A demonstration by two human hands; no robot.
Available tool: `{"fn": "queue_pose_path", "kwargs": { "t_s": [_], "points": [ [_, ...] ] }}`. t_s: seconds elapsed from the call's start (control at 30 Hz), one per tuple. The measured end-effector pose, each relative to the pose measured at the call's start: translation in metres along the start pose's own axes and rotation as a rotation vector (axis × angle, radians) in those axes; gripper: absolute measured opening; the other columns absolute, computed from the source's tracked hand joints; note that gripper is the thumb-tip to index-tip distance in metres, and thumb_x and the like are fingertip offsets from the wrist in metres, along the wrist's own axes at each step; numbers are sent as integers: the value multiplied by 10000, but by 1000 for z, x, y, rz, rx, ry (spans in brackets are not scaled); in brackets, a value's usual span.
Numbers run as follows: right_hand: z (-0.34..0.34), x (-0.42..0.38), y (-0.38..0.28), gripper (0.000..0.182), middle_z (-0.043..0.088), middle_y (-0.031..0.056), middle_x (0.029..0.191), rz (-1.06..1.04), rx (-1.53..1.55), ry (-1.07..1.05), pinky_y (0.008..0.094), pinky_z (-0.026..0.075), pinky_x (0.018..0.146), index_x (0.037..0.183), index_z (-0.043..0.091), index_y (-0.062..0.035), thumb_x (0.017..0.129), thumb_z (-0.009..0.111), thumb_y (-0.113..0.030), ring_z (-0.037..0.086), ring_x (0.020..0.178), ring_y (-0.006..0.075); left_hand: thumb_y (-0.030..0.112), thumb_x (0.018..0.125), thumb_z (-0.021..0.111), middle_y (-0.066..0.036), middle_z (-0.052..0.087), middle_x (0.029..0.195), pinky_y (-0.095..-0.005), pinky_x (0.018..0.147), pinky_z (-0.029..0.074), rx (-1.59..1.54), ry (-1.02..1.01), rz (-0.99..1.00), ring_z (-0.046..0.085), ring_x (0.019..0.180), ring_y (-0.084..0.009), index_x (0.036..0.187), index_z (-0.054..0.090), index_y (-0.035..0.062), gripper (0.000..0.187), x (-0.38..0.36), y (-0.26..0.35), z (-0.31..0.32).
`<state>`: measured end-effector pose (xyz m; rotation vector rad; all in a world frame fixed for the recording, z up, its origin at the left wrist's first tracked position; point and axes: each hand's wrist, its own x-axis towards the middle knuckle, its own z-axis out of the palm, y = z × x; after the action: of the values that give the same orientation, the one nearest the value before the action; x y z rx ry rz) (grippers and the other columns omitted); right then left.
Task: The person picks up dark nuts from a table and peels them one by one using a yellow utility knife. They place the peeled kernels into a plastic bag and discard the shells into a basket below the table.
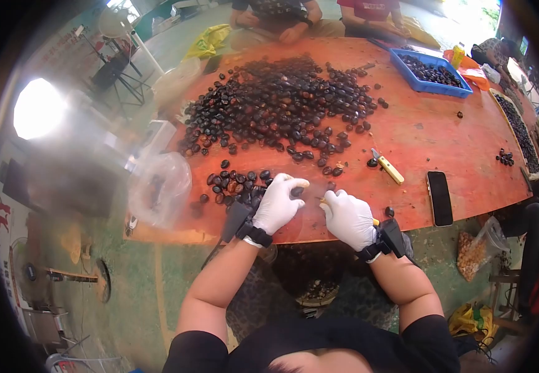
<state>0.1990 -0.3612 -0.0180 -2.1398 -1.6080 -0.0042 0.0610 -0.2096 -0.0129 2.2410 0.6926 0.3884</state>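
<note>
White-gloved, my left hand [278, 204] pinches one dark chestnut [296, 191]; my right hand [348, 217] grips one knife [323, 200]; another knife [387, 166] and one phone [439, 198] lie nearby.

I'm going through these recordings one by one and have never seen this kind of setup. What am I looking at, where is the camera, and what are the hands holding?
There is no machine here. One camera sits on a person's head and looks down at their own gloved hands, with a dark band on each wrist. The left hand pinches a dark nut at its fingertips. The right hand is closed on something with a yellow end; a knife seems likely, but the blade is too small to tell. On the orange table lie a big pile of dark nuts, a yellow-handled knife, a phone and a blue tray. Other people sit at the far side.
</note>
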Motion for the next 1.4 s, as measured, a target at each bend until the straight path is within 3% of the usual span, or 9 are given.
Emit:
{"fn": "queue_pose_path", "kwargs": {
  "t_s": [0.07, 0.2, 0.3, 0.6, 0.9, 1.0, 1.13, 1.23, 1.4],
  "points": [
    [0, -1, -2, 172, 620, 134, 796, -33, 0, 18, 454, 529, 577, 934, 580, -94, 923, 627, -259, 674, 714, 326, -29, 789, 752, -91, 651, 1074, -291, 875, 530, -126, -67, -29, 646, 966, -179, 1249, 688, 66, 474, -5, -12, 4],
    [3, 1, -6, 165, 614, 116, 794, -100, -45, 20, 438, 523, 566, 923, 575, -105, 917, 631, -260, 669, 712, 301, -63, 781, 747, -96, 696, 1023, -294, 839, 541, -272, 87, -90, 677, 872, -173, 1126, 714, 11, 354, -15, -7, 13],
    [2, 7, -12, 153, 615, 108, 803, -145, -79, 1, 427, 523, 567, 922, 585, -109, 904, 638, -251, 668, 716, 289, -67, 765, 760, -95, 702, 1018, -299, 824, 548, -99, 9, -88, 687, 884, -176, 1084, 715, -5, 328, -17, 2, 7],
    [4, 6, 4, 116, 618, 106, 814, -159, -175, 2, 414, 529, 584, 895, 607, -119, 869, 647, -226, 663, 723, 289, -30, 732, 804, -108, 708, 984, -310, 813, 554, -142, -9, -106, 703, 879, -201, 1058, 728, -13, 336, -14, -13, 10],
    [9, 7, -19, 143, 628, 120, 820, -117, -90, -56, 425, 532, 582, 907, 597, -103, 893, 638, -239, 675, 725, 295, 74, 709, 852, -152, 693, 955, -343, 764, 546, 90, 81, 10, 695, 846, -284, 982, 725, -15, 315, -14, -6, 9],
    [2, -1, -9, 135, 633, 125, 823, -87, -155, -75, 426, 545, 588, 908, 606, -103, 888, 637, -233, 682, 727, 300, 92, 746, 799, -153, 680, 911, -383, 791, 531, 57, 76, 23, 673, 854, -314, 938, 721, -12, 232, -15, -9, 11],
    [-8, -2, 9, 170, 630, 129, 821, 54, -201, -24, 436, 549, 598, 915, 613, -101, 905, 640, -269, 685, 733, 313, 69, 778, 626, -182, 630, 992, -425, 898, 481, 425, 76, 85, 578, 1020, -376, 888, 711, 5, 153, -19, -6, -1],
    [-10, 5, 28, 215, 623, 138, 825, 181, -249, 16, 443, 548, 600, 915, 605, -96, 917, 649, -307, 689, 740, 327, 104, 806, 684, -178, 612, 1122, -447, 927, 479, 683, 27, -17, 562, 1061, -373, 1137, 656, -2, 348, -18, 13, -13],
    [-2, 9, 33, 208, 622, 142, 825, 182, -264, 12, 438, 547, 593, 932, 604, -94, 912, 652, -295, 688, 734, 325, 201, 812, 762, -160, 606, 1167, -449, 947, 486, 404, 88, 255, 565, 1090, -359, 1323, 571, 33, 571, 9, 23, 14]
  ]
}}
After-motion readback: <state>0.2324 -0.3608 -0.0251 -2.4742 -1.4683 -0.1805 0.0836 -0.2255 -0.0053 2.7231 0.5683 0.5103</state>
